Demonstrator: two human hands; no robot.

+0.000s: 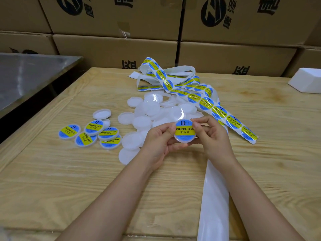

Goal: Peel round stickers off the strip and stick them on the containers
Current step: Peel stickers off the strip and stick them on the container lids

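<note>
My left hand (159, 139) grips a small round white container (185, 138) from below and at its left rim. A blue and yellow round sticker (184, 129) lies on its top. My right hand (211, 134) pinches the sticker's upper right edge with thumb and forefinger. The sticker strip (220, 111) runs from a tangled heap at the back down to the right of my hands. A pile of plain white containers (149, 110) lies just behind my hands. Several stickered containers (94, 133) sit in a group to the left.
The wooden table (69, 180) carries it all. Empty white backing strip (214, 197) trails toward me under my right forearm. A metal table (26, 79) stands at the left, cardboard boxes (234, 20) are stacked behind, and a white foam block (307, 80) sits at the far right.
</note>
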